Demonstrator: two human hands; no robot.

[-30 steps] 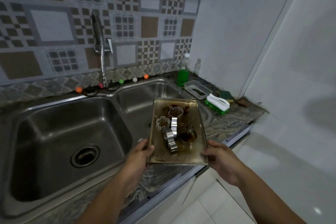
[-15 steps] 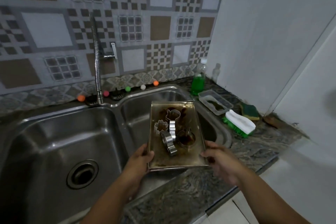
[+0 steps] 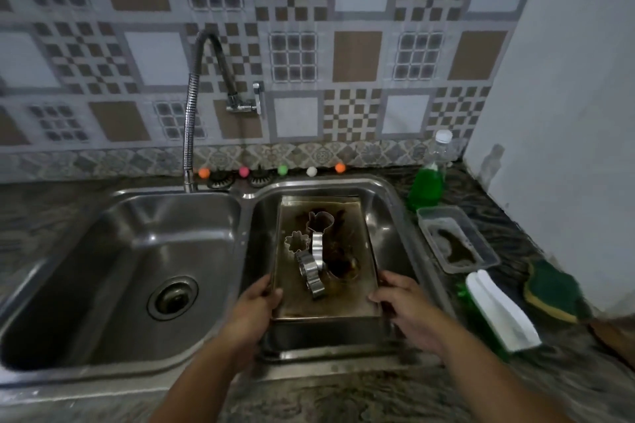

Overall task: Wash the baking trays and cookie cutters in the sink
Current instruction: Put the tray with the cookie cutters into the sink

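Both hands are clamped on a stained baking tray (image 3: 357, 295), the left hand (image 3: 252, 306) at its near-left corner, the right hand (image 3: 405, 306) at its near-right. It is held within the right basin (image 3: 395, 227) of a steel double sink, with metal cookie cutters (image 3: 311, 257) lying on it. A patterned tile wall (image 3: 309, 45) is seen behind, and dark mottled stone counter (image 3: 515, 237) at the right.

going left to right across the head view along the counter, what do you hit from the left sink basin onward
left basin drain → left hand → baking tray with the cookie cutters → right hand → clear plastic container → white scrub brush → green-and-yellow sponge
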